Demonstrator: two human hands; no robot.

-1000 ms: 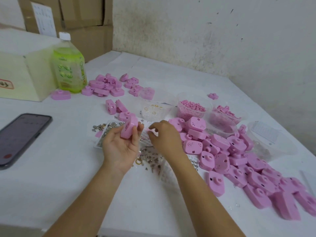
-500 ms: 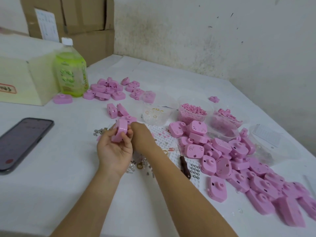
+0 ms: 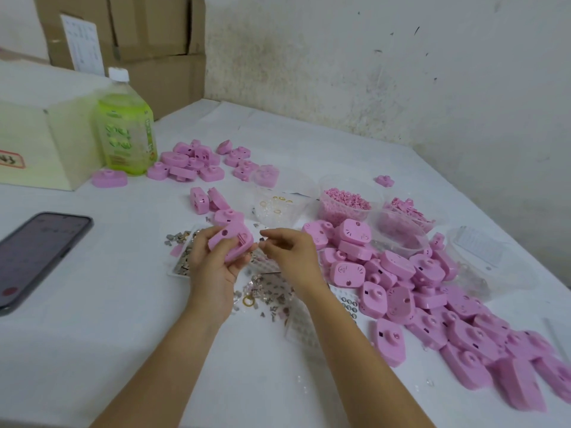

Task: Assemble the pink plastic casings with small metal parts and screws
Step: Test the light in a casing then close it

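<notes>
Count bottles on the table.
1: the green bottle, white cap on, stands far left beside the pale box, near the far casing pile. More could be hidden behind the box.

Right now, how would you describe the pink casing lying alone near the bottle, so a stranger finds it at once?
Find the green bottle at far left, beside the cream box. Just left of its base lies one pink casing, flat, knob up. Unlike the pink heap right of the bottle, it lies alone.
</notes>
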